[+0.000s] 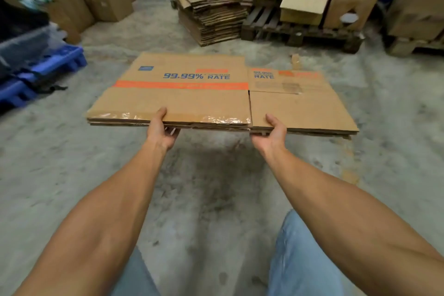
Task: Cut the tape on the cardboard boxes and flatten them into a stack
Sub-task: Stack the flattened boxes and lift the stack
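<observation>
Both hands grip the near edge of the flattened box [182,94] — left hand [162,128] and right hand [270,131] each with thumb on top, fingers underneath. The box is held level above the concrete floor [216,187]; a stack of flattened cardboard [213,17] sits beyond it.

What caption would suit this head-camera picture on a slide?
Left hand and right hand hold a flattened cardboard box above the concrete floor, facing a stack of flattened boxes.
</observation>
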